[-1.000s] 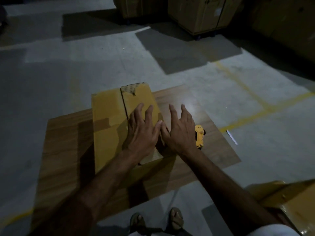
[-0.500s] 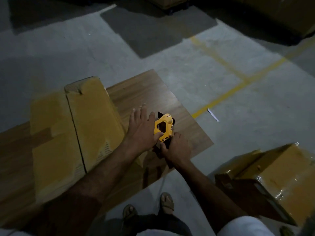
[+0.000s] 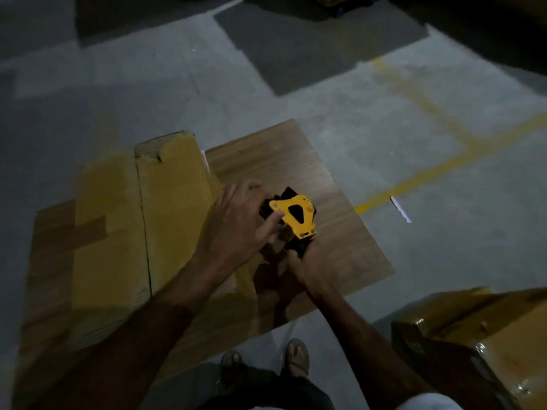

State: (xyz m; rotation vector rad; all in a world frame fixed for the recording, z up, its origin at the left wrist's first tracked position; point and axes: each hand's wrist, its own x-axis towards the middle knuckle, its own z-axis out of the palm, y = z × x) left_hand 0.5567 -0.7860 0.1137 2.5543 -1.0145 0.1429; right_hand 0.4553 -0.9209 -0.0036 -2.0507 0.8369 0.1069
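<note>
- The yellow and black tape gun [image 3: 296, 216] is close to the middle of the view, a bit toward 3 o'clock. It is held up just over the wooden board [image 3: 266, 161].
- The right hand [image 3: 310, 267] is at 6 o'clock from the tape gun. Its fingers are wrapped tight round the black bottom part.
- The left hand [image 3: 236, 229] is at 9 o'clock from the tape gun. Its thumb lies on the yellow side plate and its fingers curl over the far black end, so it holds the tape gun too.
- The yellow side plate has a dark hole in the middle and small round screws at its corners. I cannot read any name or letters on it, as the light is dim and blurry.
- A flat cardboard box [image 3: 118, 232] lies on the board at 9 o'clock from the hands. A dark line runs down its top, and its far end is torn.
- A second box [image 3: 503, 335] with shiny wrap sits on the floor at 5 o'clock.
- Yellow lines [image 3: 444, 167] are painted on the grey floor [image 3: 444, 247] at 2 o'clock.
- A small white scrap [image 3: 401, 209] lies on the floor at 3 o'clock, near one yellow line.
- Two feet in sandals [image 3: 297, 358] show at 6 o'clock.
</note>
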